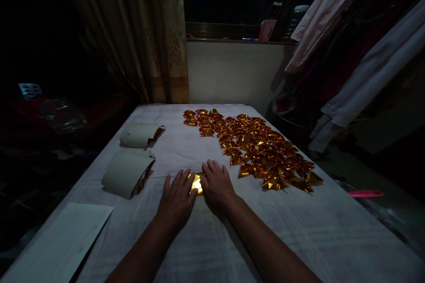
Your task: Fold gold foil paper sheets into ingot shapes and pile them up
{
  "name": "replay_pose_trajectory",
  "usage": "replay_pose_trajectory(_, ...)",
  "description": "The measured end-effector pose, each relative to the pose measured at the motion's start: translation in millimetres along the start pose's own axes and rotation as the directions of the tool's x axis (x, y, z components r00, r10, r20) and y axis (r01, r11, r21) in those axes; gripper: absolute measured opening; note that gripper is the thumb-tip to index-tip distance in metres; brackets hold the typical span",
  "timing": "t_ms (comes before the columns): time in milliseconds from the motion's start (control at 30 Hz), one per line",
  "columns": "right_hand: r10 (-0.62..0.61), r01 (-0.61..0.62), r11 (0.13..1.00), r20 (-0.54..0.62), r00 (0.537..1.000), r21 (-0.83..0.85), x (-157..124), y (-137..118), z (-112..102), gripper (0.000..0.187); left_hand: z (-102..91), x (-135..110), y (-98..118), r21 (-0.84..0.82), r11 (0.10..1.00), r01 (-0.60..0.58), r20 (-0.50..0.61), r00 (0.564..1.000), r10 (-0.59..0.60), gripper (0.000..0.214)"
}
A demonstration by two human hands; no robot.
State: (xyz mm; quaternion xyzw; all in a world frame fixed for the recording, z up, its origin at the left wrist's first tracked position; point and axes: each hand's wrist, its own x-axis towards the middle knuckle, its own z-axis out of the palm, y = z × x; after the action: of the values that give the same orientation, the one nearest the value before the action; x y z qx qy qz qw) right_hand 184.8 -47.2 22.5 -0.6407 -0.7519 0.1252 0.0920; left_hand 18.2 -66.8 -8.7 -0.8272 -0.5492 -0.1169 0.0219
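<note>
A shiny gold foil paper piece (198, 184) lies on the cloth-covered table (199, 239) between my hands. Spread and resting palm down, my left hand (177, 194) touches the foil's left side with its thumb and fingertips. My right hand (217, 182) lies flat over the right side, its outstretched fingers pointing forward, and hides part of the foil. To the right, many folded gold foil pieces (245, 138) with pointed ends lie in a crowded group.
Two curled pale sheets (137, 135) (124, 172) stand arched on the left, with a flat pale sheet (63, 241) nearer me. Behind the table hangs a curtain (159, 31). A pink cup (266, 30) stands on the sill. Clothes (372, 75) hang at the right.
</note>
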Motion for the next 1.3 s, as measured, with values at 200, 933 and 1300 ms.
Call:
replay_pose_trajectory(200, 0.015, -0.016, 1.000, -0.046, 0.999, -0.018, 64.7, 2.0, -19.8, 0.051, 1.6, 5.0, -0.8, -0.102, 0.994, 0.033, -0.070, 0.997, -0.041, 0.041)
replay_pose_trajectory(933, 0.089, -0.099, 0.988, -0.082, 0.993, -0.120, 149.5, 20.9, -12.9, 0.045, 9.6, 2.2, -9.3, -0.121, 0.993, -0.014, -0.160, 0.987, -0.006, 0.038)
replay_pose_trajectory(1300, 0.085, -0.096, 0.985, -0.079, 0.993, -0.141, 168.6, 24.4, -13.5, 0.041, 11.5, 2.9, -3.6, -0.172, 0.985, 0.008, -0.204, 0.978, -0.044, 0.038)
